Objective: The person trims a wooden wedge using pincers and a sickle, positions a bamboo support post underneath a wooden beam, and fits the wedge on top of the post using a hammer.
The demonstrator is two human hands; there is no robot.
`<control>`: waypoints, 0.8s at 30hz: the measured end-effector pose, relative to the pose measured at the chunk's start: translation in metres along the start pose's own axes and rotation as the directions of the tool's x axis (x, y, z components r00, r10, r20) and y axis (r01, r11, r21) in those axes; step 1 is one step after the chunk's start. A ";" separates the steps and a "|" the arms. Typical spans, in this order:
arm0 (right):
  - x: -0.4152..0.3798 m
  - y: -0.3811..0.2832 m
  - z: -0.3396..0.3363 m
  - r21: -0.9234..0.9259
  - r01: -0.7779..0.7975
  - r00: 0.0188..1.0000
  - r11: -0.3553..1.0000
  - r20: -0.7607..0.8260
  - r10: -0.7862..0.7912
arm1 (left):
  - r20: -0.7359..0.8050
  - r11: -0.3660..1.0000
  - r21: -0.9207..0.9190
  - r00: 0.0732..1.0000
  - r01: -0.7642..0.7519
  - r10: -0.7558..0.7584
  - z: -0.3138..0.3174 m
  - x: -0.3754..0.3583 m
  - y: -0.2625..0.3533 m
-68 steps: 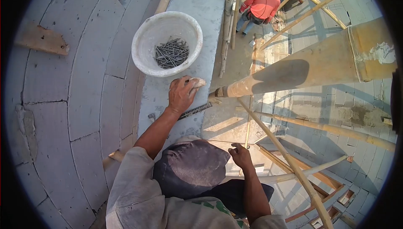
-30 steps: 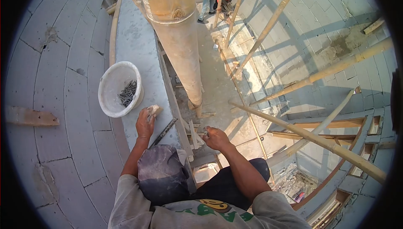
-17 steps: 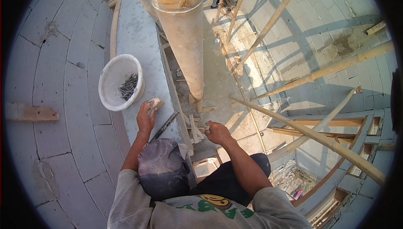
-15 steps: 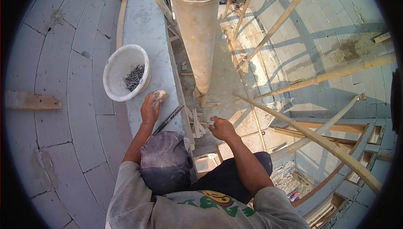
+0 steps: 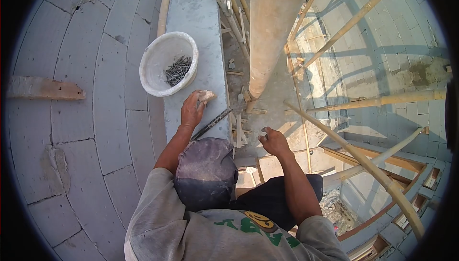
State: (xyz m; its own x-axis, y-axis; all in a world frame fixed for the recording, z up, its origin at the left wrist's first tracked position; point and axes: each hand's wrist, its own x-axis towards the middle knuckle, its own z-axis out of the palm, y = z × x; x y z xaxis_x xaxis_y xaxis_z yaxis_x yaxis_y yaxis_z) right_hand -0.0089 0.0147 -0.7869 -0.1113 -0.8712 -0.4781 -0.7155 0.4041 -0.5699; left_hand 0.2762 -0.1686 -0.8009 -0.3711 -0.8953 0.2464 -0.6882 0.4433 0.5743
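Note:
My left hand [image 5: 192, 111] is closed around a small pale block [image 5: 206, 96], rough and light brown on top, just above the concrete ledge. A white plastic bucket [image 5: 152, 87] stands on the ledge beyond that hand, with a heap of nails [image 5: 178, 71] inside. Close by my left hand and knee lies a dark, scuffed bar [image 5: 212, 123], slanting across the ledge. My right hand [image 5: 274, 142] hangs in the air to the right of the ledge, fingers curled in a pinch. What it holds, if anything, is too small to make out.
The narrow concrete ledge [image 5: 191, 7] runs along a grey block wall [image 5: 112, 98]. A thick round post [image 5: 275, 36] rises ahead. Bamboo poles [image 5: 368, 163] cross on the right, over a drop to a lower floor. A timber end [image 5: 48, 89] juts from the wall.
The whole view has shifted, so the bucket, ledge and hands appear further right and higher. A person in red at the top has left the view. Both hands keep nearly the same pose.

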 end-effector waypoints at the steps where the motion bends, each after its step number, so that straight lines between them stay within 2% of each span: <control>1: 0.000 0.001 0.002 0.002 0.001 1.000 1.000 -0.002 -0.001 | 0.003 1.000 -0.004 1.000 -0.009 0.009 -0.001 -0.001 0.001; 3: 0.000 0.005 0.005 0.002 0.005 1.000 1.000 -0.004 -0.005 | -0.002 0.999 -0.007 1.000 -0.031 0.031 -0.001 -0.004 0.002; 6: 0.001 -0.001 -0.003 -0.002 -0.058 0.993 0.998 0.108 0.058 | -0.005 0.998 -0.002 0.998 -0.063 0.063 -0.001 -0.013 0.006; 15: 0.001 -0.007 -0.006 -0.009 -0.105 0.985 0.994 0.140 0.105 | 0.017 0.997 0.010 0.997 -0.071 0.070 -0.001 -0.024 0.012; 18: 0.002 -0.007 -0.005 -0.004 -0.110 0.984 0.994 0.143 0.109 | 0.026 0.998 0.022 0.998 -0.061 0.060 0.001 -0.028 0.013; 21: 0.002 0.003 0.007 -0.025 -0.020 0.999 0.999 0.039 0.021 | 0.024 0.998 0.024 0.998 -0.052 0.052 0.000 -0.028 0.014; 24: 0.002 -0.005 -0.003 -0.008 -0.111 0.983 0.994 0.147 0.111 | 0.018 0.998 0.028 0.999 -0.051 0.051 0.000 -0.024 0.014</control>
State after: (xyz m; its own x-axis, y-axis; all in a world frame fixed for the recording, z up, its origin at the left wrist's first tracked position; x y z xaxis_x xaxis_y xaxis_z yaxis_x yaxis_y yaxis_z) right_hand -0.0077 0.0100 -0.7830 -0.0871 -0.7704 -0.6316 -0.7040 0.4961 -0.5082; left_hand 0.2760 -0.1409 -0.7991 -0.4170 -0.8706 0.2610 -0.6851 0.4898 0.5391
